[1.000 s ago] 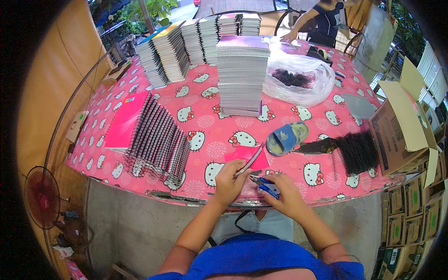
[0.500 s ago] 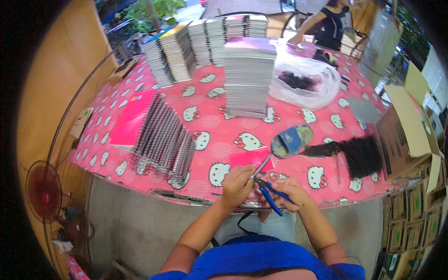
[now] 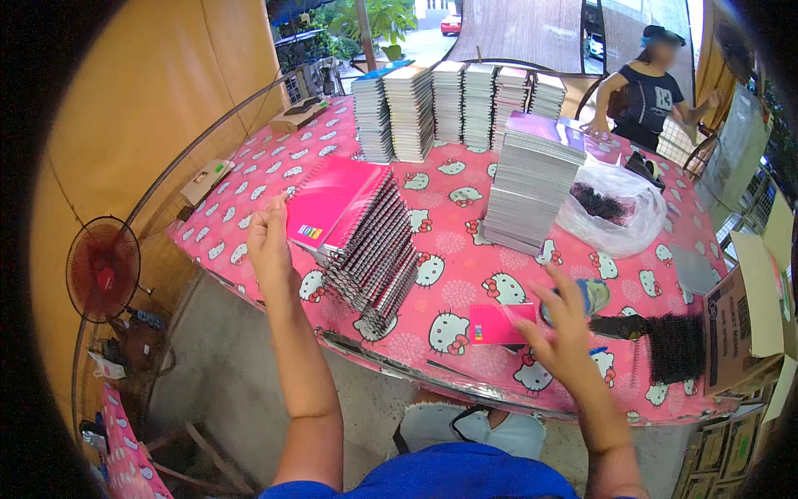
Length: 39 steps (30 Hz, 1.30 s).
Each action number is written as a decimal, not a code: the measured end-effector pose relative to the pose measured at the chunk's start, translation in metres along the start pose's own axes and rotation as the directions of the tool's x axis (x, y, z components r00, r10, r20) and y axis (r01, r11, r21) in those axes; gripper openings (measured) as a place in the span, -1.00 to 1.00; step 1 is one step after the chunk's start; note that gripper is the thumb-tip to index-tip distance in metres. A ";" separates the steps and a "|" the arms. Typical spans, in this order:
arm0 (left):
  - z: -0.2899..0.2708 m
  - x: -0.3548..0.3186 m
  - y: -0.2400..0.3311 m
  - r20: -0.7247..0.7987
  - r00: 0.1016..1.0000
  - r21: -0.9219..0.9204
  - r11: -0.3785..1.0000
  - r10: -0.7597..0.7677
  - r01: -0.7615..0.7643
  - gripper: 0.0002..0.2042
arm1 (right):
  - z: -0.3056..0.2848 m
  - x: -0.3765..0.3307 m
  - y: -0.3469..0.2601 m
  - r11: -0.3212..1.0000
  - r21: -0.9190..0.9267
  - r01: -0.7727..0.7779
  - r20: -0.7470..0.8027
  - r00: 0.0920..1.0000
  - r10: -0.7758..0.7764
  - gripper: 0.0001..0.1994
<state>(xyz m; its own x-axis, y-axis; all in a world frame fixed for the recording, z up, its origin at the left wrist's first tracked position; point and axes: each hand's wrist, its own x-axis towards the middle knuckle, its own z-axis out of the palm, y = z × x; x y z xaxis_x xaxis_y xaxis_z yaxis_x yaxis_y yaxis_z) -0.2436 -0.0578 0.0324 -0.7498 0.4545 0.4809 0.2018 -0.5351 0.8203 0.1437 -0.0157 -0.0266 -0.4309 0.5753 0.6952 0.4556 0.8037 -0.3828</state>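
Note:
My left hand (image 3: 270, 241) is raised at the left edge of a slanted row of pink spiral notebooks (image 3: 357, 237), fingertips bunched close to the top pink cover. Whether it grips anything is unclear. My right hand (image 3: 565, 333) hovers with fingers spread over the table's near edge, holding nothing. Just left of it lies a small pink notebook (image 3: 495, 324). A bit of blue tool handle (image 3: 595, 351) shows beside the hand. Everything rests on a pink cartoon-cat tablecloth (image 3: 465, 287).
A tall grey stack of notebooks (image 3: 532, 183) stands mid-table, with several more stacks (image 3: 457, 104) behind. A clear bag of black coils (image 3: 615, 212), loose black coils (image 3: 675, 345) and a cardboard box (image 3: 740, 324) sit right. A red fan (image 3: 101, 268) stands left. Another person (image 3: 652, 83) works at the back.
Both hands left the work at the near edge. The left hand swung up and left to the pink notebooks; the right hand let go of the blue pliers and opened.

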 end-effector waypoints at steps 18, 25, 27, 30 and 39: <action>0.038 0.000 -0.015 -0.074 0.990 0.175 0.978 0.124 -0.110 -0.64 | 0.167 0.214 -0.052 0.678 0.700 -0.226 -0.078 0.919 0.387 -0.61; 0.035 -0.005 -0.016 -0.120 0.978 0.283 0.950 0.168 -0.129 -0.70 | 0.154 0.201 -0.038 0.795 0.607 0.005 -0.252 0.950 0.187 -0.60; 0.025 -0.013 0.005 -0.240 0.950 0.300 0.946 0.198 -0.121 -0.72 | 0.094 0.154 -0.031 0.888 0.460 -0.011 -0.162 0.982 0.096 -0.54; 0.013 -0.063 0.048 -0.190 0.831 0.083 0.852 0.524 -0.518 -0.65 | 0.008 0.052 0.038 0.985 0.032 -0.169 -0.184 0.968 0.172 -0.62; 0.159 -0.192 -0.086 0.897 0.413 0.335 0.856 -0.160 -0.394 -0.69 | -0.086 -0.171 0.158 0.307 -0.532 -0.789 -0.340 0.532 0.776 -0.69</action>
<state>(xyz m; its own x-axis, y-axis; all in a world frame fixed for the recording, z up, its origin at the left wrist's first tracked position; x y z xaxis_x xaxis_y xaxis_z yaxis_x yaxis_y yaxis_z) -0.0168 0.0147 -0.0812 0.2231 0.9119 0.3444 0.6792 -0.3989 0.6161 0.3565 0.0000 -0.1531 0.3894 0.8776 0.2797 0.8945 -0.2879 -0.3421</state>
